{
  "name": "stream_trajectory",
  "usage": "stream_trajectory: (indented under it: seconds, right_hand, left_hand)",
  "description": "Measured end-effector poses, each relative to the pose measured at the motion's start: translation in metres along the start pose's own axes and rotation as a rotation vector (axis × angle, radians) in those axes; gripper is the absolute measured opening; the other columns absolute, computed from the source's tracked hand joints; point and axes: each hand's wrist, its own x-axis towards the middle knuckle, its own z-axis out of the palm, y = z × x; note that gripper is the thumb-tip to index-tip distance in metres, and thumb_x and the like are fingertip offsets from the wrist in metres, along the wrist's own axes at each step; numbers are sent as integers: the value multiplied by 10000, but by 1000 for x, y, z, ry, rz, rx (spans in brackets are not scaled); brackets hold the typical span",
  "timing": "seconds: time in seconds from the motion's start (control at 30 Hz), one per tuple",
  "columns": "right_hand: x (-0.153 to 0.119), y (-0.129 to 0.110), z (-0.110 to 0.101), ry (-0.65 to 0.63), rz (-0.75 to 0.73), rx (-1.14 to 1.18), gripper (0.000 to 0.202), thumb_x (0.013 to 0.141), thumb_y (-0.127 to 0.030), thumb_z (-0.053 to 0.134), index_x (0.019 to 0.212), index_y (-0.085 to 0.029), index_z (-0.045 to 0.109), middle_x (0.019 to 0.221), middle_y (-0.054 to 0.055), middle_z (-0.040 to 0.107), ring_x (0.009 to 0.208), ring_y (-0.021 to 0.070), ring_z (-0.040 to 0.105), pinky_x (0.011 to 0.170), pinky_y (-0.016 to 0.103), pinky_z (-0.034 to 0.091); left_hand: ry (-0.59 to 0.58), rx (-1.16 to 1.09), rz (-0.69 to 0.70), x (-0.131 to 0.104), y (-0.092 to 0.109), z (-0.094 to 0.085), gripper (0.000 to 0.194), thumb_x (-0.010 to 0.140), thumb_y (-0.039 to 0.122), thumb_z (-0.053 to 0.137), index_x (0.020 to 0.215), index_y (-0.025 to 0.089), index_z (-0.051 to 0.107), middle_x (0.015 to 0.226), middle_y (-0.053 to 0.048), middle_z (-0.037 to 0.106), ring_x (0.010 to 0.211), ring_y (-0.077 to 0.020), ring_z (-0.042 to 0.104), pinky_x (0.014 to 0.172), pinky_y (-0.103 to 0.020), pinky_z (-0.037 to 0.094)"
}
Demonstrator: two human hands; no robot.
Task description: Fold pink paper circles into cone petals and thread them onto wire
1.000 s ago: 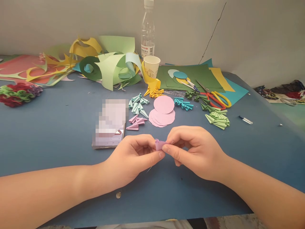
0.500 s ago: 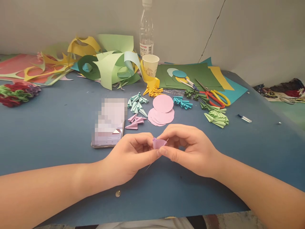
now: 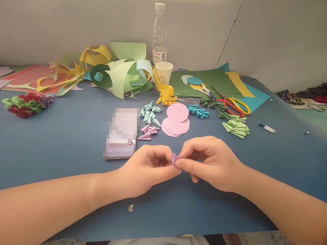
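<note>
Both my hands meet over the front of the table around a small lilac paper piece, which is partly rolled and curled at its upper edge. My left hand is closed, pinching the paper's left side. From the other side, the thumb and fingers of my right hand grip it too. Below the left thumb a thin, needle-like strand pokes out; its other end is hidden. Just beyond lie several lilac paper cones and a small stack of pink paper circles.
A phone lies left of the cones. Light blue, teal, yellow and green cones spread behind. Scissors rest at right. A paper cup, bottle and paper scraps stand farther back.
The lilac paper shows a narrower, more tightly curled shape between my fingers. The whole view has shifted slightly, so things appear a little lower and to the right.
</note>
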Motion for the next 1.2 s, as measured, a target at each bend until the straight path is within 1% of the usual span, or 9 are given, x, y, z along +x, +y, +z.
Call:
stream_trajectory:
  seconds: [0.23,0.3,0.4,0.47,0.67,0.8,0.87,0.97,1.2]
  right_hand:
    - [1,8,4,47,-59,28,250,820,-269,854,711,-170,652,638,-14,629,471,88,545,438,223,448]
    - [2,8,4,51,-84,25,199,820,-249,851,753,-167,682,674,-7,643,526,94,557,486,229,473]
    - [3,7,3,47,-153,-18,79,897,-240,763,895,-163,745,763,22,673,624,119,593,550,245,508]
    - [2,5,2,37,-172,-41,92,934,-237,709,932,-159,759,775,29,672,628,121,592,546,246,508]
    - [-1,3,2,23,-49,-2,175,945,-328,731,885,-165,758,665,-3,640,480,91,562,451,223,471]
    - [-1,6,2,65,-35,40,151,917,-310,768,857,-173,745,631,-17,645,462,86,576,446,206,490]
    - [0,7,3,86,-34,67,130,881,-278,804,833,-175,739,610,-26,645,455,81,574,441,193,487]
    - [2,8,3,101,-18,115,133,827,-235,850,805,-176,733,594,-32,648,449,77,570,435,184,483]
    - [1,11,4,102,47,254,214,764,-196,902,770,-184,688,635,-37,654,455,79,577,424,186,474]
  left_hand:
    - [-10,-8,14,1,0,2,215,856,240,820,729,144,675,718,25,531,668,-96,434,606,-253,336]
    - [15,24,22,1,1,2,224,858,259,819,734,149,670,721,22,524,694,-107,438,623,-262,334]
    - [49,67,21,1,1,1,236,893,295,787,749,151,666,762,4,535,771,-133,465,669,-277,350]
    - [50,71,8,1,1,0,243,899,304,781,753,151,660,780,-1,534,794,-139,472,692,-283,362]
    - [35,30,-13,1,0,-1,236,889,294,799,765,167,644,753,20,513,776,-124,486,704,-269,399]
    - [87,17,60,1,-3,-2,148,875,280,824,880,193,704,855,3,637,815,-119,575,705,-248,450]
    - [131,-9,102,0,-4,-2,148,861,263,842,910,210,712,917,3,691,822,-111,615,707,-237,475]
    - [181,-30,111,-1,-5,-1,131,853,250,854,882,211,732,889,10,725,801,-96,641,714,-220,500]
    - [200,-48,75,-3,-5,-1,109,817,236,885,788,200,786,855,-22,808,817,-124,715,771,-247,562]
